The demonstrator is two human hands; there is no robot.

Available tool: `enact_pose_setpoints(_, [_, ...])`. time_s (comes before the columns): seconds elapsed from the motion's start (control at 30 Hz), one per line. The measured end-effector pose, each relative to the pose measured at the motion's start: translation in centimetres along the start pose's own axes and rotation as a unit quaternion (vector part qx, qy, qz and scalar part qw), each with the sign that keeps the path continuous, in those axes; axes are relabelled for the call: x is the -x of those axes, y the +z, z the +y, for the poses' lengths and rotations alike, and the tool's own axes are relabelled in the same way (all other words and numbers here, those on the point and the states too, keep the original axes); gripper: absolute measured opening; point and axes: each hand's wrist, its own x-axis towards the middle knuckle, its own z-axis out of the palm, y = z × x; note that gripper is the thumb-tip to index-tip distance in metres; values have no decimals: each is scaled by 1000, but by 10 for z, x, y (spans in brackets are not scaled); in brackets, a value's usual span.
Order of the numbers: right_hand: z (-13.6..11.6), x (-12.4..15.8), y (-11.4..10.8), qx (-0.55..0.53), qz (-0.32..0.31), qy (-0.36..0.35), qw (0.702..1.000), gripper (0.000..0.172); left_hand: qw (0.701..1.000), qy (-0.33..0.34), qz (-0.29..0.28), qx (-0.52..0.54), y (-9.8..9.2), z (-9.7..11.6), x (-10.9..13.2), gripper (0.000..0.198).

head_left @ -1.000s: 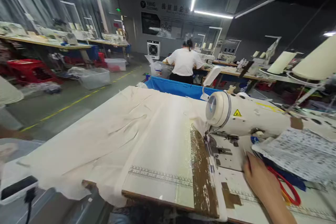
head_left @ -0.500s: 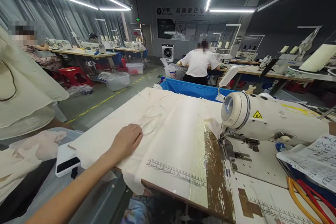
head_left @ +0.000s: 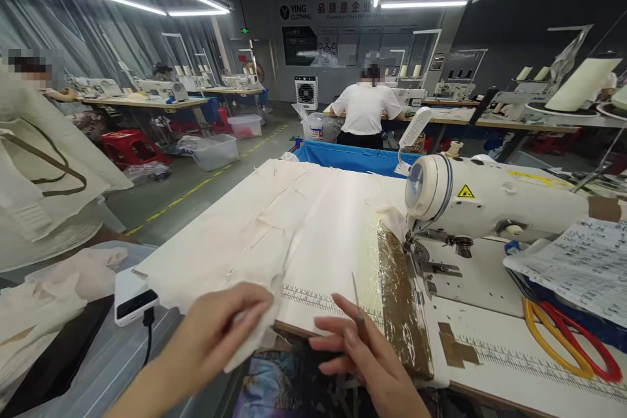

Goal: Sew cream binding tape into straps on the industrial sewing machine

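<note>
A cream cloth (head_left: 274, 228) lies spread over the sewing table (head_left: 494, 349). My left hand (head_left: 223, 326) pinches the cloth's near edge at the table's front. My right hand (head_left: 360, 349) is beside it, closed on a thin pointed metal tool (head_left: 356, 300) that sticks up between the fingers. The white sewing machine (head_left: 490, 199) stands to the right, its needle area (head_left: 416, 255) just beyond my right hand.
Red and yellow scissors (head_left: 571, 336) and a printed sheet (head_left: 578, 261) lie at the right. A phone (head_left: 134, 297) on a cable sits at the left. A person in cream stands at far left; another in white works at a far bench. A blue bin (head_left: 353, 160) is behind the table.
My left hand has pulled back from flat on the cloth to pinch its near edge. My right hand has come into view at the front, holding the thin tool.
</note>
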Motion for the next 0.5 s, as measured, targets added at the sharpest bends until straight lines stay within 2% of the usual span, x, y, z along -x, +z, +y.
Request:
enact_pose_setpoints(0.1, [-8,-36,21,9,-69,33,997,75,991,123,-42,-30,36,19,7,19])
enact_pose_setpoints(0.17, [-10,-57,30,23,-86,29,996,64,982,166,-75,-49,58,27,7,24])
enact_pose_setpoints(0.23, [-12,-71,35,33,-70,14,997,51,975,183,-119,-45,68,30,4,27])
enact_pose_setpoints(0.3, [-18,-74,33,39,-36,-12,999,41,974,176,-139,6,65,28,-2,23])
enact_pose_setpoints(0.37, [-25,-61,26,46,-17,-34,998,37,982,136,-100,79,51,24,-11,18])
enact_pose_setpoints(0.43, [-31,-38,18,62,-39,-38,997,35,989,84,-34,117,38,24,-24,20])
enact_pose_setpoints(0.47, [-33,-25,15,83,-71,-32,994,36,989,70,-26,125,35,27,-31,22])
enact_pose_setpoints(0.5, [-35,-13,11,102,-104,-18,989,36,988,67,-46,132,36,32,-36,23])
